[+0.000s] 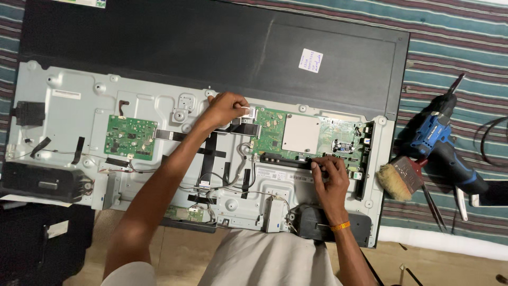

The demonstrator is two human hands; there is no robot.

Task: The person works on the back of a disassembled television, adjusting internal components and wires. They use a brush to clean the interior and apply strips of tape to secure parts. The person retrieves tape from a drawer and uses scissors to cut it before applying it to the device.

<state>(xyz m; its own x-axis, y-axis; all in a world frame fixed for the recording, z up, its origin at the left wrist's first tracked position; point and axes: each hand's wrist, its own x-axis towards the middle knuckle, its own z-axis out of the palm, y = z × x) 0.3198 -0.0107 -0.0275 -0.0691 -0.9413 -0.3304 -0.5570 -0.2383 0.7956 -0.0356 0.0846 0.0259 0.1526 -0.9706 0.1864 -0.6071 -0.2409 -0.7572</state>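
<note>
Circuit board (312, 139), the big green one with the pale metal shield in the middle, is what's being worked on here. It's seated on the right half of the grey metal back panel (79, 111) of an opened-up flat TV that's laid face down on a striped rug (455, 58).

The left hand (225, 108) is pressed together in a pinch on a small white connector (246, 109) at the board's upper left corner, right by the flat ribbon cable (172, 135). The right hand (329, 172) is closed in a grip on the dark strip (288, 159) along the board's lower edge; what sits under the fingertips can't be made out.

For doing this bit well, judging only from the shot: the connector is probably best pulled straight out by its plastic body, not by the wires, while the board is kept steady by its edge so nothing gets flexed. Any latch should be released first, and the chips shouldn't be touched.

A smaller green board (130, 136) is mounted further left, with thin wires taped down between the two. A blue cordless drill (442, 145) and a paintbrush (399, 177) are lying well off to the right on the rug.
</note>
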